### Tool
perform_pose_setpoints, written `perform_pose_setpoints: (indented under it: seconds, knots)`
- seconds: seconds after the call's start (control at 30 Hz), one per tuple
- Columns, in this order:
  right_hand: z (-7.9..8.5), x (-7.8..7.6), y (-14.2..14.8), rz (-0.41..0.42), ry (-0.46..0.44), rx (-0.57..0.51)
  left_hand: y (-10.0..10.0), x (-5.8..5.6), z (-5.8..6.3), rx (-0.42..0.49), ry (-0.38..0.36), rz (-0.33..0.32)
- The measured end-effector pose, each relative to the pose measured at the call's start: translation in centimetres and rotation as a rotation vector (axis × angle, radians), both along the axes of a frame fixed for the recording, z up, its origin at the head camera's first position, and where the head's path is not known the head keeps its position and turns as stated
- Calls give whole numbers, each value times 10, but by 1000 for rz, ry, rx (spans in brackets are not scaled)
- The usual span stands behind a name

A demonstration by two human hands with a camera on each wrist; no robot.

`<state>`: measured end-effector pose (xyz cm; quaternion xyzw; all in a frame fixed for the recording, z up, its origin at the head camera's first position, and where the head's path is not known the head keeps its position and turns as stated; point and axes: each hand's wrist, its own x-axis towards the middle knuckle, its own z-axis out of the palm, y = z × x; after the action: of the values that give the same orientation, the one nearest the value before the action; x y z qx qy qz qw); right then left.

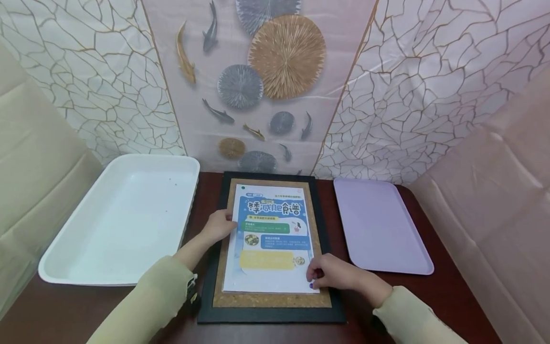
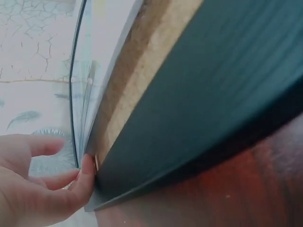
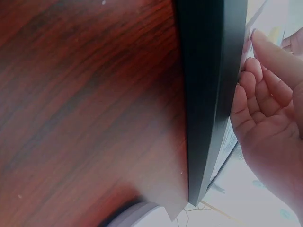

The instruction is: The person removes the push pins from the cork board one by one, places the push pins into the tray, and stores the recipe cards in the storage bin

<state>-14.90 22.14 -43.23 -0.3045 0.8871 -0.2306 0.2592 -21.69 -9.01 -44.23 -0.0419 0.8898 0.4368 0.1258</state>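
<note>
A printed sheet (image 1: pixel 275 282) with blue, green and yellow blocks lies on a cork board (image 1: pixel 270 300) in a black frame (image 1: pixel 271 315). A green pin (image 1: pixel 243 188) marks its top left corner, a pink one (image 1: pixel 299 191) its top right. My left hand (image 1: pixel 218 226) rests its fingertips at the sheet's left edge; the left wrist view shows them against the board. At the lower right corner, my right hand (image 1: pixel 333 272) has its thumb tip on a small purple pin (image 1: pixel 311 285), fingertips curled close beside it. The hand partly covers that corner.
On the left stands a large white tray (image 1: pixel 118 220); a flat lilac tray (image 1: pixel 382 224) lies to the right of the board. Both are on a dark red wood table (image 1: pixel 455 291). A patterned backdrop (image 1: pixel 275 114) rises behind, and beige panels (image 1: pixel 507 191) flank the sides.
</note>
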Motion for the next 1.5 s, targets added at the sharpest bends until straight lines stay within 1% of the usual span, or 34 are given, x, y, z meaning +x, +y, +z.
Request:
perform_pose_setpoints:
  seconds: [0.07,0.13,0.23,0.33,0.5,0.67,0.77,1.0,1.1,1.37,1.5]
  knots:
    - [-1,0,-1,2,5,4,-1,-1,-3,-17,25,-5]
    - [-1,0,-1,8,9,9,-1,-2,-5,-7,30,12]
    - [-1,0,-2,16,10,21,-2,-4,-7,51,4,55]
    - [0,-1,-3,16,8,27,-2,-6,-7,102,-21,87]
    - [4,-1,-5,18,-11,38,-2,-8,-6,113,-40,103]
    - [10,-5,-10,49,-23,76,-3,-10,-4,115,-49,127]
    - [11,-6,-12,66,-30,102,-2,-10,-5,112,-48,133]
    - [11,-6,-15,44,-90,149,-3,-11,-12,113,-54,128]
    - [10,-8,-16,38,-108,162,-3,-11,-13,114,-48,124]
    - [11,-10,-14,52,-141,151,-3,-10,-12,118,-44,123]
    - [11,-10,-15,42,-158,157,-3,-9,-13,115,-49,127]
